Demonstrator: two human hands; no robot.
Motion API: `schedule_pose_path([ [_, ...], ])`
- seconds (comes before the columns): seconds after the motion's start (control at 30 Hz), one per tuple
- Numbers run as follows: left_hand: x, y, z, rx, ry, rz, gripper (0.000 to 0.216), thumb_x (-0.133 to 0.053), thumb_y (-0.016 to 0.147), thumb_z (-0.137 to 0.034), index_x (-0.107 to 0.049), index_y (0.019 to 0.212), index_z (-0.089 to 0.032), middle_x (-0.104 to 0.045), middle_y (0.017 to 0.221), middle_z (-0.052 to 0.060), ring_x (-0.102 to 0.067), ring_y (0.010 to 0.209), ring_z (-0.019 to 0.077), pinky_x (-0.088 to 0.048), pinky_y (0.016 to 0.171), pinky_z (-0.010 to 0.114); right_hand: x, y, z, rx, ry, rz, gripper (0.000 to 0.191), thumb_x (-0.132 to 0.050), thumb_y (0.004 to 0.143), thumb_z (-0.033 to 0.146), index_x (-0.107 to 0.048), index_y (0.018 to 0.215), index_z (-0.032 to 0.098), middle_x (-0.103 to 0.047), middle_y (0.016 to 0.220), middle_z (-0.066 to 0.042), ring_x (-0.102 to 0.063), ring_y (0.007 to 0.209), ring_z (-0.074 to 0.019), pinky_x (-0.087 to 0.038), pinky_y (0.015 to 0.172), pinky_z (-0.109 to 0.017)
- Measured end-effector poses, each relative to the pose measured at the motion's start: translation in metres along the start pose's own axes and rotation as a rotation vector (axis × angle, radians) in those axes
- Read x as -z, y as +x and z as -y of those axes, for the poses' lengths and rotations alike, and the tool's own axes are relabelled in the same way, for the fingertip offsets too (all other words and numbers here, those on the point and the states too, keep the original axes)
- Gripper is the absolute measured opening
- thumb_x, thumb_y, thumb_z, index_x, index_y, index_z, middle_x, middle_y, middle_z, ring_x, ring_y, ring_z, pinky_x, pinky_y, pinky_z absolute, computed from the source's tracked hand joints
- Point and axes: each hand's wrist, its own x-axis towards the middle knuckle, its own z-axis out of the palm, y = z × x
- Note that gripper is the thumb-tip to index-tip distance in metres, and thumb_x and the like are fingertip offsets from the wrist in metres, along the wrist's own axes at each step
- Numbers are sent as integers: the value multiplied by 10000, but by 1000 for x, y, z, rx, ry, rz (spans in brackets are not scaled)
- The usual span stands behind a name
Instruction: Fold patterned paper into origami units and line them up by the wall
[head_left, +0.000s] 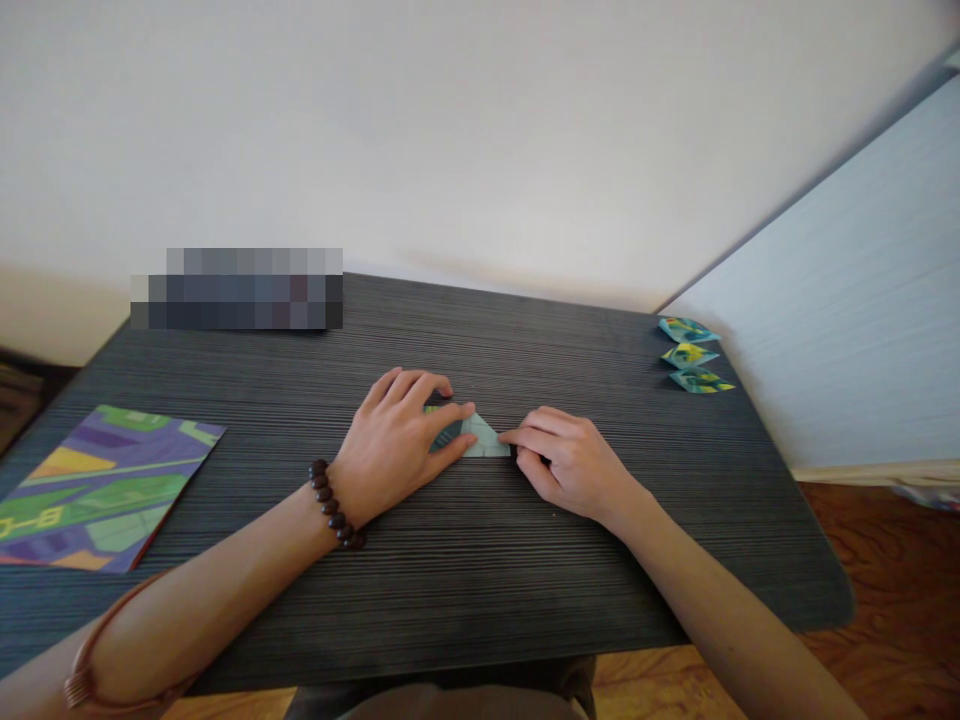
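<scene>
A small pale green folded paper point(481, 438) lies on the dark striped table point(480, 560) near its middle. My left hand point(397, 440) rests over the paper's left part, fingers pressed down on it, with a dark bead bracelet at the wrist. My right hand point(566, 460) sits at the paper's right corner, its fingertips pinched against that tip. Most of the paper's left half is hidden under my left fingers.
Three small folded paper pieces point(690, 356), teal and yellow, lie in a row at the table's far right edge. A purple, green and yellow patterned sheet point(97, 485) lies at the left. A pale board point(862, 330) leans at the right; a blurred dark object point(236, 288) sits at the back left.
</scene>
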Motion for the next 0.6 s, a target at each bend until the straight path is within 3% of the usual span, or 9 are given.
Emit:
schedule_pose_path([
  [0.4, 0, 1, 6, 12, -63, 9, 301, -508, 857, -420, -667, 1063, -271, -556, 1068, 67, -471, 1015, 244, -385, 927, 441, 8, -4, 2, 54, -81, 9, 239, -460, 823, 163, -691, 762, 176, -603, 644, -12, -535, 627, -125, -366, 572, -257],
  [0.6, -4, 3, 24, -32, -183, 58, 279, -488, 877, -301, -656, 1100, -283, -568, 868, 40, -461, 887, 191, -387, 878, 403, 1, 0, 5, 30, -94, -76, 223, -452, 812, 133, -670, 781, 171, -597, 671, -9, -529, 619, -120, -379, 578, -253],
])
